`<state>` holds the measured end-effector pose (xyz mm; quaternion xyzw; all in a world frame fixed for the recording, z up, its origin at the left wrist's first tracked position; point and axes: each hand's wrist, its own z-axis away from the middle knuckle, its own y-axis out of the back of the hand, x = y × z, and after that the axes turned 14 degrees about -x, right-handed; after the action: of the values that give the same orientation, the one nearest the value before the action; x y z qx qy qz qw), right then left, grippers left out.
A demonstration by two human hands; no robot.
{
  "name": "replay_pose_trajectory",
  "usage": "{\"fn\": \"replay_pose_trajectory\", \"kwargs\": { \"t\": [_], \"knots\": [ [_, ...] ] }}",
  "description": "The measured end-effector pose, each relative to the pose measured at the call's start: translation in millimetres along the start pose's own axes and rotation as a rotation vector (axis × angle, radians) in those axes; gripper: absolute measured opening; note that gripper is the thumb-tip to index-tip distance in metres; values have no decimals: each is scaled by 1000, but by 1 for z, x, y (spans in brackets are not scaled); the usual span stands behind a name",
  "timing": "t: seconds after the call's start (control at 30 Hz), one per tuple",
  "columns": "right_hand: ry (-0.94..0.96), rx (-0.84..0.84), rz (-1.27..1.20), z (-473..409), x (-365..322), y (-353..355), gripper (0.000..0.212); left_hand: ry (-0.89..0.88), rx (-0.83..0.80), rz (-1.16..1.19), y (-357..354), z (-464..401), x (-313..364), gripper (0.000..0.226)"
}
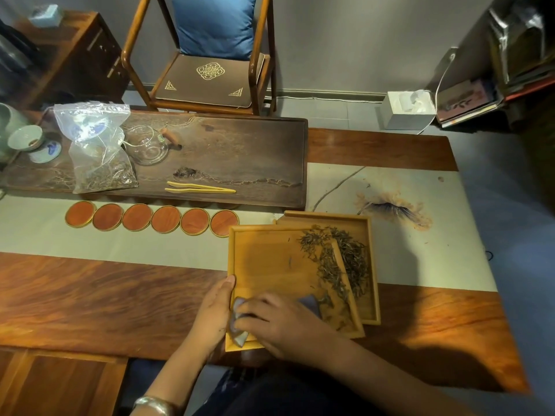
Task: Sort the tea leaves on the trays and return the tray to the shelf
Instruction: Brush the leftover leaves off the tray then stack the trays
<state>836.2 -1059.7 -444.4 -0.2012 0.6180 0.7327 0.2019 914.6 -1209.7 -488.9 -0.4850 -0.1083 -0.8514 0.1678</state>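
Note:
Two light wooden trays sit at the table's near edge. The upper tray [264,259] overlaps the lower tray [371,265] and leans on it. Dark tea leaves [330,265] lie along the upper tray's right side and spill into the lower tray [356,256]. My left hand [211,310] grips the upper tray's left rim, thumb on top. My right hand [279,321] presses a grey cloth [309,304] onto the upper tray's near end, fingers curled over it.
A dark tea board [240,151] at the back holds a plastic bag of leaves [99,157], a glass pitcher [148,145] and bamboo tongs [199,187]. Several round red coasters [151,220] line its front. A chair [204,55] stands beyond the table.

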Motion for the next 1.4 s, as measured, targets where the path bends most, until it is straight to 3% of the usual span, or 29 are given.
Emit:
{"fn": "replay_pose_trajectory", "kwargs": {
  "t": [0.27,0.5,0.63,0.9,1.13,1.4],
  "knots": [
    [-317,91,-92,4,34,-1,42,30,-89,-21,1,5,0,34],
    [-575,255,-206,9,75,11,34,73,-76,-5,2,9,-3,33],
    [-563,300,-229,7,76,16,32,80,-107,12,5,11,-2,33],
    [-367,338,-337,-1,33,30,33,91,-102,-6,4,9,-4,34],
    [-375,385,-410,33,29,50,33,63,-44,-26,8,10,-2,32],
    [-348,169,-332,80,37,37,31,77,-6,-36,19,7,-1,34]
  ]
}}
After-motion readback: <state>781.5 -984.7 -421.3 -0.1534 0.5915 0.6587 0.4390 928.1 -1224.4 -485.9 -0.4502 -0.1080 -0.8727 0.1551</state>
